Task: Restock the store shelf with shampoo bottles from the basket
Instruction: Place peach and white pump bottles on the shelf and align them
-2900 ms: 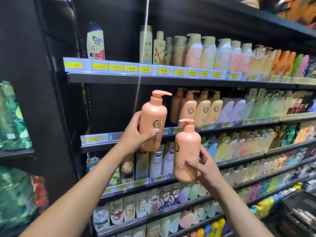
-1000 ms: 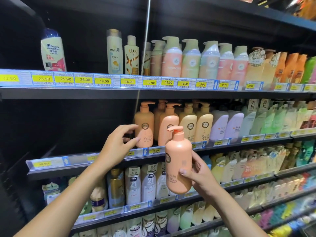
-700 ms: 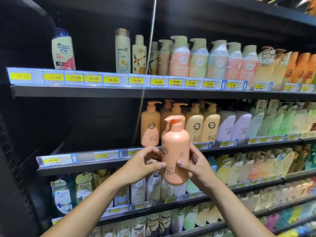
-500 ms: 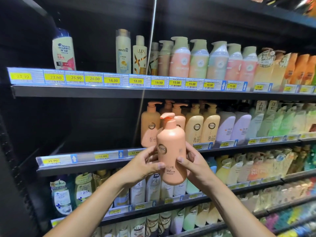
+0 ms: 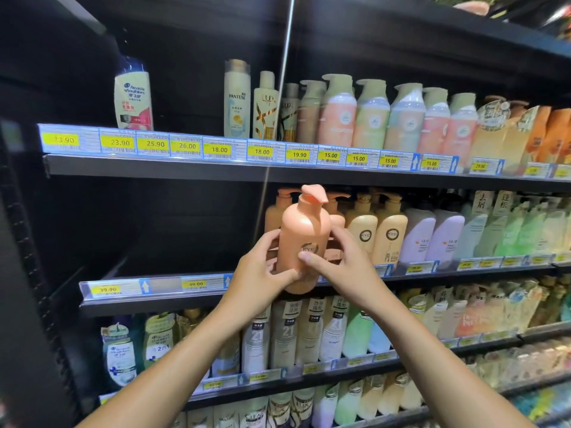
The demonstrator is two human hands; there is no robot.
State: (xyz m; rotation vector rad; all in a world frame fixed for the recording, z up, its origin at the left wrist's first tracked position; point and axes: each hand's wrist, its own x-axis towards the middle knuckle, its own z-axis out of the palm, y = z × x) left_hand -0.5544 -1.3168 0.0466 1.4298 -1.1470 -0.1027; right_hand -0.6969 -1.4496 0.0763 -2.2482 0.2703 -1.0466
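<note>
Up it goes: the peach pump bottle [image 5: 304, 236] has lifted from below the middle shelf [image 5: 139, 304] to right in front of it, base at the shelf's front edge. The left hand [image 5: 262, 273] and right hand [image 5: 343, 267] both curl around its lower half. It isn't set down yet, but one push inward should seat it by the matching bottles [image 5: 273, 213] on that shelf.

The Pantene bottle [image 5: 237, 98] stands on the top shelf [image 5: 185, 168], above yellow price tags [image 5: 219, 149]. Well left of it is a Head & Shoulders bottle [image 5: 133, 94]; just right, Lux bottles [image 5: 265, 108], then pastel pump bottles [image 5: 370, 117]. On the shelf below [image 5: 154, 301], down and right of it, stand orange [image 5: 273, 213], cream [image 5: 361, 234] and lilac pump bottles [image 5: 432, 234].
</note>
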